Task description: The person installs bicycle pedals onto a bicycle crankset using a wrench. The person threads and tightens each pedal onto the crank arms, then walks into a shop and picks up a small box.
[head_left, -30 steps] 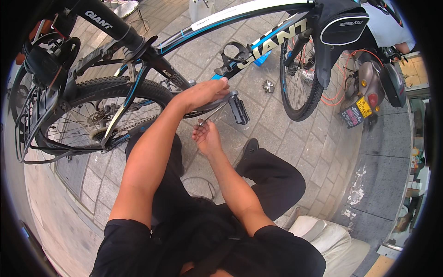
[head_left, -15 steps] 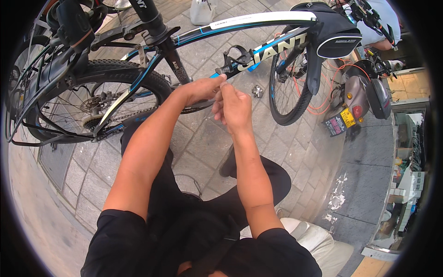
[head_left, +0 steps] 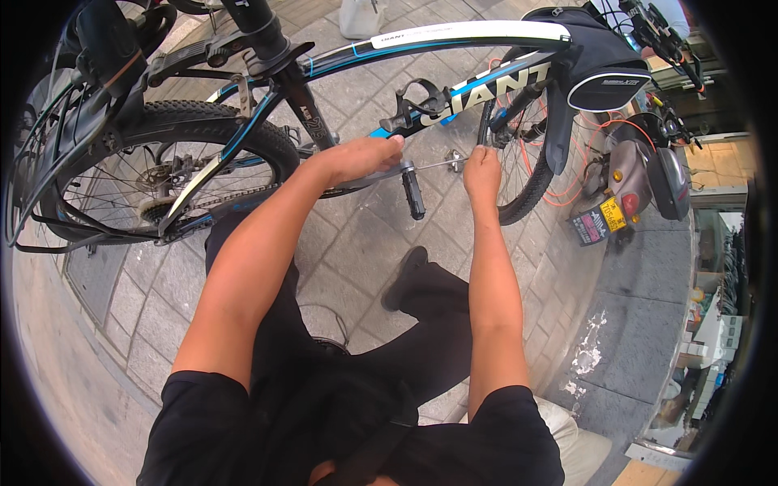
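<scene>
My right hand is closed round the end of a thin silver rod-like tool, most likely a wrench or hex key. The tool reaches left to a black bicycle pedal that hangs below it. My left hand is curled at the crank, just left of the pedal; what its fingers hold is hidden. Behind both hands stands the bicycle with a white, blue and black frame. Its black bottle cage sits just above my left fingertips.
A small silver metal part lies on the paving beyond the tool. The rear wheel is at left, the front wheel close to my right hand. A parked scooter and an orange hose are at right.
My right hand has moved right, away from my left hand, with the silver tool now stretched between them. The black pedal has come into view below. My left hand has barely shifted.
</scene>
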